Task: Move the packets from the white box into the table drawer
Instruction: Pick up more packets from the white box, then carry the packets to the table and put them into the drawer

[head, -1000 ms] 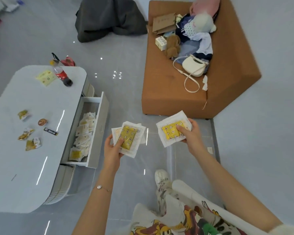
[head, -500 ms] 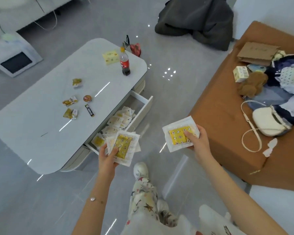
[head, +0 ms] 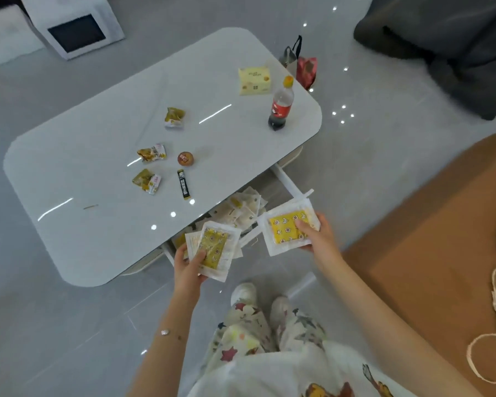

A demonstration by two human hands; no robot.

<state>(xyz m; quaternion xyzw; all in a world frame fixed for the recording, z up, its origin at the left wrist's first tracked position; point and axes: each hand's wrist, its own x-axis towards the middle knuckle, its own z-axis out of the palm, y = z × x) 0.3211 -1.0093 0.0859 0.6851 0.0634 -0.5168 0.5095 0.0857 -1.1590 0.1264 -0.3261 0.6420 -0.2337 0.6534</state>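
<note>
Packets fill both hands — left hand (head: 191, 267) pinches a small stack (head: 215, 249), right hand (head: 317, 239) one packet (head: 288, 227) — above the open drawer (head: 291, 181) at the table's (head: 98, 224) near edge.

A white table (head: 69, 173) holds a cola bottle (head: 281, 106), a yellow box (head: 254, 81), three snack packs (head: 174, 117), a round sweet (head: 185, 159) and a black stick pack (head: 183, 188).

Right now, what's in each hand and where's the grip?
Left hand holds a small stack of packets at its near lower corner, thumb on top. Right hand holds a single packet by its right edge, thumb on the yellow panel.
</note>
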